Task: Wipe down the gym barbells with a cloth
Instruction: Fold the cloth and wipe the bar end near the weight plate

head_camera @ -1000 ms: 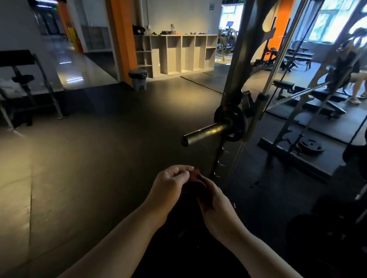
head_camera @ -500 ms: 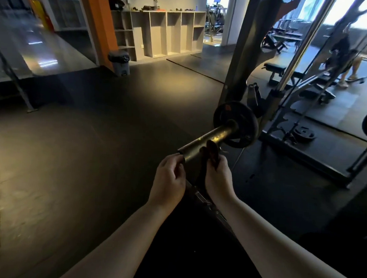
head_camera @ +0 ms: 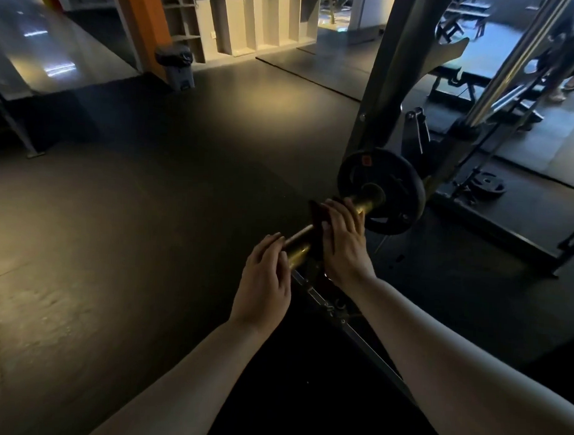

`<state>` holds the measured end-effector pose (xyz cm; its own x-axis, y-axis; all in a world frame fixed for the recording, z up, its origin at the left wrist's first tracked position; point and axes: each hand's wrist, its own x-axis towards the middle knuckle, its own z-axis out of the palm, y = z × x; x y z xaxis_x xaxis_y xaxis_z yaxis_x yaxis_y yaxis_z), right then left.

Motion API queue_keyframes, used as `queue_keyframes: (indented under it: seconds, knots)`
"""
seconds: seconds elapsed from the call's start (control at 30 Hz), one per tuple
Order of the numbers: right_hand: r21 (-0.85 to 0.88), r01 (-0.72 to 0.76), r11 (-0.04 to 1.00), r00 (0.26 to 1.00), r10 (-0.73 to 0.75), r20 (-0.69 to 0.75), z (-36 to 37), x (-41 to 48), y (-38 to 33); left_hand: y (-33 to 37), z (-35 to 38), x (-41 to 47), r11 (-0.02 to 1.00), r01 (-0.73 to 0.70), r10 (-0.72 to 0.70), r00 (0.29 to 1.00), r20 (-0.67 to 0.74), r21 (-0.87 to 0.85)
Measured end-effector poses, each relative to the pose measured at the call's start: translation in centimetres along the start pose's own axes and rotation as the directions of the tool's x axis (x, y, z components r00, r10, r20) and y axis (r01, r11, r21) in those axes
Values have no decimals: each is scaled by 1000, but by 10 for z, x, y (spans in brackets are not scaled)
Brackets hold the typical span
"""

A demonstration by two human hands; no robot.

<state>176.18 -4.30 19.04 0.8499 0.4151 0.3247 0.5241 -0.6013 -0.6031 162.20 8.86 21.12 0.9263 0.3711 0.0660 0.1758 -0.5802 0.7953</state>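
The barbell sleeve (head_camera: 298, 247) juts out from the rack upright (head_camera: 386, 77), brassy in the dim light, with a black weight plate (head_camera: 386, 175) loaded on it. The right hand (head_camera: 343, 245) grips a dark cloth (head_camera: 315, 215) wrapped over the sleeve, just short of the plate. The left hand (head_camera: 264, 281) rests relaxed fingers against the sleeve's free end, holding nothing. Another plate (head_camera: 487, 184) lies on the floor beyond, and a bin (head_camera: 175, 67) stands by the orange pillar.
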Motion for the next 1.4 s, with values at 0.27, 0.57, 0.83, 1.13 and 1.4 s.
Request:
queue_keyframes:
  seconds: [0.27, 0.57, 0.83, 1.13, 1.4]
  knots:
    - [-46, 441, 896, 884, -425, 193, 5, -18, 14, -1, 18, 11, 997, 50, -46, 997, -67, 54]
    - [-23, 405, 914, 907, -398, 137, 26, -38, 0, -9, 26, 7, 996, 16, -4, 990, -138, 83]
    - [-8, 159, 987, 987, -159, -17, 16, -13, 14, -26, 33, 5, 988, -43, 74, 975, -209, 149]
    - [-91, 231, 969, 973, -228, 45, 0, 11, 38, 4, 31, 16, 954, -1, 67, 975, -212, 299]
    - [-118, 623, 774, 781, -606, 150, 8, 1, 53, 6, 43, 29, 847, 9, 127, 968, -219, 531]
